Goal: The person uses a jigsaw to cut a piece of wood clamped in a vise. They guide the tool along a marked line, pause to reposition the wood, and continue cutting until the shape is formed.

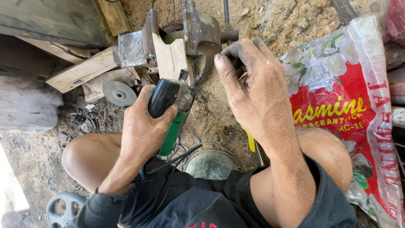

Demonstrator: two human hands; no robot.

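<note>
While left hand (141, 126) grips the green angle grinder (171, 114) by its black handle, right hand (253, 90) closes on the vise handle (228, 36) at 12 o'clock, apparently clamping the wood block (171, 57) in the vise (168, 40).

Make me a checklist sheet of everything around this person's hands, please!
Surface: sawdust-covered dirt ground.
Job's things: wooden block clamped in a metal bench vise; green and black angle grinder pointed at it.
Clutter: loose grinding disc, wood offcuts, metal bucket, grey plastic wheel.
Hands: left hand grips the grinder's black handle; right hand rests on the vise handle.
Cables: black cord trailing across the lap.
Surroundings: red and white printed sack, old boards.
</note>
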